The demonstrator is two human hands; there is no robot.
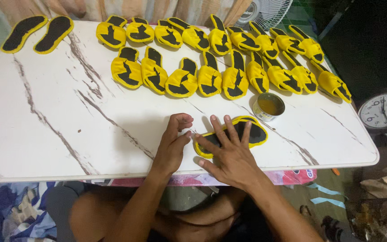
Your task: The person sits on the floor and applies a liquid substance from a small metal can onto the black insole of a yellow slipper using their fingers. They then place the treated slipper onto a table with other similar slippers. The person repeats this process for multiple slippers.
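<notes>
On a white marbled table (pixel 45 134), rows of yellow-and-black slippers (pixel 211 58) lie beyond an open glue tin (pixel 268 106). The right hand (pixel 231 154) presses flat, fingers spread, on a yellow-edged black insole (pixel 256 134) near the table's front edge; the left hand (pixel 173 143), loosely curled, touches its end. Likely a pressing step; steady, even pressure seems needed.

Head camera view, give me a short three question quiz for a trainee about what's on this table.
1. True or false: the right hand lies flat, fingers spread, on the black and yellow sole.
2. What stands just beyond that sole? A) a pair of scissors B) an open round tin C) a glass bottle
3. Fill in: the two flat soles without straps lie at the table's far ______ corner.

Key:
1. True. The left hand is beside it, fingers curled at the sole's heel end.
2. B. The tin stands between the sole and the rows of yellow sandals on the marble-patterned table.
3. Left.
</notes>
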